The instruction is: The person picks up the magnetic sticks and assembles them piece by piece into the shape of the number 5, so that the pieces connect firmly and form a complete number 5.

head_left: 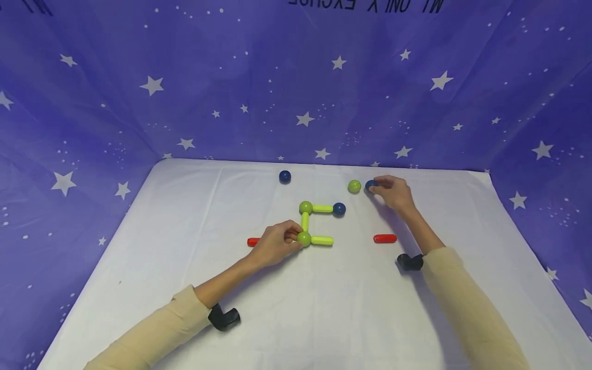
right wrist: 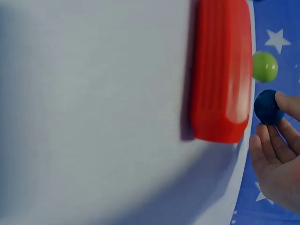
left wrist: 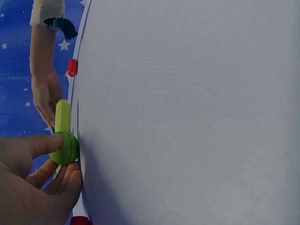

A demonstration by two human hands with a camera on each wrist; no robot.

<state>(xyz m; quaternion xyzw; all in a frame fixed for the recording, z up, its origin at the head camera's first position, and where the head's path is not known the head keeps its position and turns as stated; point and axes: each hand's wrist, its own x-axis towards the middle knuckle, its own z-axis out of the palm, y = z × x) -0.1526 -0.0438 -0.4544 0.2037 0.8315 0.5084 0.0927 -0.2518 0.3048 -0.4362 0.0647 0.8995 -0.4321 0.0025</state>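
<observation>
My left hand pinches the near green ball of a joined frame, thumb on one side and fingers on the other. From that ball a yellow-green rod points right, its far end free. Another rod runs back to a second green ball, and a third rod links that one to a blue ball. At the back right, my right hand holds a separate blue ball between thumb and fingers. A loose green ball lies just left of it.
One red rod lies right of the frame; another red rod is partly hidden behind my left hand. A further blue ball sits near the back edge of the white-covered table. Starry blue cloth hangs behind.
</observation>
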